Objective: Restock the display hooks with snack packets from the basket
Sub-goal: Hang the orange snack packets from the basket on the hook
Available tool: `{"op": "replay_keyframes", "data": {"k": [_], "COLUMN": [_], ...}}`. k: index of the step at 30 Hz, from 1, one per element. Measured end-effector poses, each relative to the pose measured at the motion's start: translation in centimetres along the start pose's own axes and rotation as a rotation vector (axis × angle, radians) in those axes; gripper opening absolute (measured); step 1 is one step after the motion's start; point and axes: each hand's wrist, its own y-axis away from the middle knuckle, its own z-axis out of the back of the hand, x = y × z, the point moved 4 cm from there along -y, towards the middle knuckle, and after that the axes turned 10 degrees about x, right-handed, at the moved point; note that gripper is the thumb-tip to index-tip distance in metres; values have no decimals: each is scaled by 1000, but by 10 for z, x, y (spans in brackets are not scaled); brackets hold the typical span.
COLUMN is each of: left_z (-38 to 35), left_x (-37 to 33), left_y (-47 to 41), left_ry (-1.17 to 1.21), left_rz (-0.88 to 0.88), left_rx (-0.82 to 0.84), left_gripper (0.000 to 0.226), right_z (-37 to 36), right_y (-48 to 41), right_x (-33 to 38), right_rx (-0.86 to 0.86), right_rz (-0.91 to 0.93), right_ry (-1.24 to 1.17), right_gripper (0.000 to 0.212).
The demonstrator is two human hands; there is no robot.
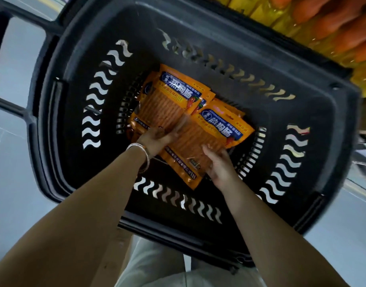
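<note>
**A:** Where are the packets?

**B:** In the bottom of the black basket [302,121], in a loose pile. Two lie on top. The rear packet [169,100] is toward the far wall. The front packet [200,146] overlaps its lower right corner and slants toward the near wall.

**A:** Any writing?

**B:** Both are orange with a clear window showing thin reddish-brown sticks. Each has a blue band near the top with big white Chinese characters, which look like 热狗肠. The smaller print on the band, the yellow strip below it and the black line along the bottom edge are too blurred to read.

**A:** And the hands?

**B:** Both are down in the basket. The left hand [155,139], with bangles [143,154] on the wrist, is curled round the lower end of the rear packet; it is blurred. The right hand [219,166] holds the front packet at its lower right edge, with its fingers [207,149] over the window.

**A:** What's around it?

**B:** The basket walls have wavy slots, and its handle [4,59] sticks out at the far left. It stands on a grey tiled floor [12,204]. At the upper right is a shelf of yellow and orange goods [323,27], too blurred for any label.
</note>
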Motion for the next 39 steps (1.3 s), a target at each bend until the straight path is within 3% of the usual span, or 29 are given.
{"op": "replay_keyframes", "data": {"k": [3, 5, 6, 9, 11, 13, 18, 21, 28, 32, 35, 37, 39], "left_z": [1, 5, 9, 25, 33, 36, 33, 31, 26, 23, 21, 21, 19], "left_x": [6, 10, 12, 16, 18, 21, 31, 31, 38, 30, 10, -8, -27], "left_y": [-3, -8, -11, -9, -10, -12, -15, -16, -16, -7, 6, 20, 38], "left_ry": [-76, -186, -177, -40, -46, -19, 54, -41, -57, 23, 36, 82, 134], "left_rz": [5, -1, 0, 76, 108, 113, 144, 133, 194, 165, 119, 55, -2], "left_rx": [66, 76, 17, -253, -311, -263, -231, -224, -160, -185, -204, -242, -255], "left_gripper": [51, 52, 48, 44, 41, 44, 42, 41, 46, 36, 44, 33, 24], "right_z": [-14, -11, -6, 17, 33, 40, 37, 42, 51, 46, 39, 34, 29], "right_y": [5, 0, -6, -31, -49, -67, -89, -88, -78, -65, -46, -24, 1], "right_x": [4, 2, 3, 9, 9, 5, -3, -10, -20, -14, -3, 10, 22], "right_rx": [187, 164, 111, -164, -309, -355, -472, -536, -476, -487, -409, -406, -378], "right_rz": [-22, -61, -71, -60, -67, -96, -157, -153, -110, -25, 107, 190, 215], "right_ry": [25, 78, 95, 48, 137, 247, 452, 437, 367, 333, 251, 233, 218], "right_gripper": [64, 75, 73, 43, 40, 53, 108, 121, 80, 60, 69, 71, 46]}}
